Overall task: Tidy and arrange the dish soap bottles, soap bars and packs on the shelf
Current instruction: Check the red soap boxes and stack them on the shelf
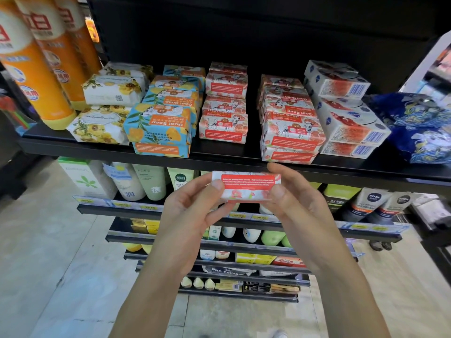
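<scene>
A red-and-white goat soap bar (246,185) is held in front of the black shelf (219,158), just below its front edge. My left hand (192,206) pinches its left end and my right hand (290,198) grips its right end. On the shelf stand two stacks of the same red soap (223,128) (291,132), a stack of blue-and-orange goat soap (161,125), yellow-flower soap bars (100,125), white boxed soaps (351,128) and orange dish soap bottles (39,76) at the far left.
Blue patterned packs (422,128) lie at the shelf's right end. A gap separates the two red soap stacks. Lower shelves (151,211) hold tubes, bottles and small boxes. The tiled floor (48,252) lies to the left.
</scene>
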`<state>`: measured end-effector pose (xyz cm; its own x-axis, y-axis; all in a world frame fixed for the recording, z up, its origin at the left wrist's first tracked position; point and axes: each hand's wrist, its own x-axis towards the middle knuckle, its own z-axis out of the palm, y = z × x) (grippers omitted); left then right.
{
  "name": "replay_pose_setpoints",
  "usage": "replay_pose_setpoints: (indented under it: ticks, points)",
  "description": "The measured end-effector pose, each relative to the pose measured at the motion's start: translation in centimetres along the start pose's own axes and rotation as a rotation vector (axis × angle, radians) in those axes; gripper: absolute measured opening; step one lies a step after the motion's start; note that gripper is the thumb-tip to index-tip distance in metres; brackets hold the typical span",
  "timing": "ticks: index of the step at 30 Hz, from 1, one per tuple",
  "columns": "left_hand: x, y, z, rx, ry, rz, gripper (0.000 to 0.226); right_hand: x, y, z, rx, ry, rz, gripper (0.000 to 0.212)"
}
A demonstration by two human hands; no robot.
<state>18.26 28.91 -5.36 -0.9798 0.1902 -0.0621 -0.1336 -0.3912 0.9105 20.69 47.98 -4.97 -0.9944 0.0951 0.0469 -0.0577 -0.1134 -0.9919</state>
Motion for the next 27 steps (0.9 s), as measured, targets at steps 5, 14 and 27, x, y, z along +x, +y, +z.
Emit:
replay_pose_setpoints:
  ticks: [5,14,27]
  points:
    - [0.12,-0.06,-0.1,0.015,0.004,0.009,0.053,-0.13,-0.09,0.48,-0.006,0.055,0.079,0.094]
    - [0.16,-0.2,-0.19,0.037,0.011,-0.01,0.048,-0.05,0.1,0.36,0.013,0.064,0.096,0.086]
    - [0.28,-0.31,-0.18,0.017,0.001,-0.023,0.065,-0.46,0.02,-0.11,0.032,0.051,-0.095,0.052]
